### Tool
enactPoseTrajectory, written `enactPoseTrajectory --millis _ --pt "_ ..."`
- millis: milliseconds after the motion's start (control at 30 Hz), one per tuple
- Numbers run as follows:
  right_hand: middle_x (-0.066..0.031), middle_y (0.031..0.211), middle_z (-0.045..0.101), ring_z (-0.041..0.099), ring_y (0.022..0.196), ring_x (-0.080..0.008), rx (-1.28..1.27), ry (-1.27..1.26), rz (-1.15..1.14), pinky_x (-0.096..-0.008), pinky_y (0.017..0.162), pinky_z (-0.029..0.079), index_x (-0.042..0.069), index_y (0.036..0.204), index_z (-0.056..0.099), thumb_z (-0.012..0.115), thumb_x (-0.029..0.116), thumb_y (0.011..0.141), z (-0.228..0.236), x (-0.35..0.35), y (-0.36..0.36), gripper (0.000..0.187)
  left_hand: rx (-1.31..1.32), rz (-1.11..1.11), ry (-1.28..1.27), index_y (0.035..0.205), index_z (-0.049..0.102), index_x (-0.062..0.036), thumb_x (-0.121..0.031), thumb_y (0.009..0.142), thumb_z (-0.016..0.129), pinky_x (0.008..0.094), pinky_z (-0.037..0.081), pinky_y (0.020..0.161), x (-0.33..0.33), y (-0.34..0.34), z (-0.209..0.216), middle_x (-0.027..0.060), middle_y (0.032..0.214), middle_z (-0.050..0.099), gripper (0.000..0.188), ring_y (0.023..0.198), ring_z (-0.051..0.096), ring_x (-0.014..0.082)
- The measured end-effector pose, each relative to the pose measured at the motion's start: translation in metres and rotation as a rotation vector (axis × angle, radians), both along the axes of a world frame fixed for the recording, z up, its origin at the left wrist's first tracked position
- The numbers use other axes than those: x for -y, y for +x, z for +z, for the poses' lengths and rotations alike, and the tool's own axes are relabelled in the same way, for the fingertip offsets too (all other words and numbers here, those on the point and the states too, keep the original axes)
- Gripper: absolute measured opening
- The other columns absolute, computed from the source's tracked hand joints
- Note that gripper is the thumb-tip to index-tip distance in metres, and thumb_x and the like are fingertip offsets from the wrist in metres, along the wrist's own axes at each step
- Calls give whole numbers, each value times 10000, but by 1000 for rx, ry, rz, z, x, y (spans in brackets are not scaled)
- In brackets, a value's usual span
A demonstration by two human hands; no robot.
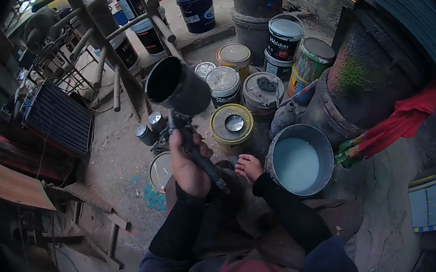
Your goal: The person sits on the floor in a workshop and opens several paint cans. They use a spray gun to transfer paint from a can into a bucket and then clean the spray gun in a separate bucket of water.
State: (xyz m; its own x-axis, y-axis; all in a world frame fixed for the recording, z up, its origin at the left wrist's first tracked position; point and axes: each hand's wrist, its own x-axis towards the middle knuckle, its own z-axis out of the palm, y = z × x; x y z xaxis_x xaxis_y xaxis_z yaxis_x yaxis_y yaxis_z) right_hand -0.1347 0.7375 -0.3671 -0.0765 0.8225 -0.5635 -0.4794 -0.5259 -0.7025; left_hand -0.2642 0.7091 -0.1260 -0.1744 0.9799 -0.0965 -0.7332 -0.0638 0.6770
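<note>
My left hand [192,166] is wrapped round the handle of a paint spray gun [195,152], raised in front of me. Its large dark cup [188,93] sits on top, tilted, with the mouth facing up and left; the inside looks dark. A hose end points down to the right below the grip. My right hand [249,167] hangs over my lap with loosely bent fingers and nothing visible in it. Just beyond it stands a yellow-rimmed can [229,143] with a small round metal lid [234,123] on top. Beside that hand is a bucket [326,171] of pale bluish liquid [294,164].
Several paint tins, including a white-lidded pail [286,30], crowd the floor ahead. A grey jug [283,119] stands by the bucket. Two small metal cans [146,135] sit left. A wooden ladder-like frame [90,16] leans at left; red cloth [397,120] drapes at right near large drums.
</note>
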Motion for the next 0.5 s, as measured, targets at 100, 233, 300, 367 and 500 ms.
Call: enactPoseTrajectory --millis 100,233,300,367,500 --pt "-83 994 522 548 843 -185 19 -107 -128 -361 695 506 55 1200 437 545 113 829 -33 -17 -22 390 67 36 28 928 467 -125 -449 894 461 249 360 567 -9 -27 -4 33 773 484 327 621 430 122" --pt "-147 1238 401 418 1133 -314 24 -202 -286 -477 887 414 34 1261 350 488 95 840 -52 -46 -30 447 74 125 22 920 472 -121 -445 900 453 253 362 589 -9 -42 1 37 786 482 325 655 430 126" --pt "-153 1286 365 382 1175 -336 75 -236 -315 -504 905 393 29 1270 335 488 98 827 -61 -57 -26 474 123 125 10 921 476 -122 -442 902 449 255 363 593 -8 -43 4 42 790 481 322 663 429 130" --pt "-129 1231 386 409 1117 -317 50 -244 -332 -502 893 399 35 1191 388 497 93 819 -74 -69 -27 392 165 120 20 927 482 -121 -439 905 445 258 363 595 -8 -44 5 48 792 479 321 668 428 135" --pt "-87 1034 475 474 941 -231 28 -224 -396 -441 781 443 71 1046 450 519 114 814 -86 -72 -24 246 181 117 13 963 489 -113 -428 913 434 268 357 608 -11 -44 4 54 793 471 324 671 416 144"
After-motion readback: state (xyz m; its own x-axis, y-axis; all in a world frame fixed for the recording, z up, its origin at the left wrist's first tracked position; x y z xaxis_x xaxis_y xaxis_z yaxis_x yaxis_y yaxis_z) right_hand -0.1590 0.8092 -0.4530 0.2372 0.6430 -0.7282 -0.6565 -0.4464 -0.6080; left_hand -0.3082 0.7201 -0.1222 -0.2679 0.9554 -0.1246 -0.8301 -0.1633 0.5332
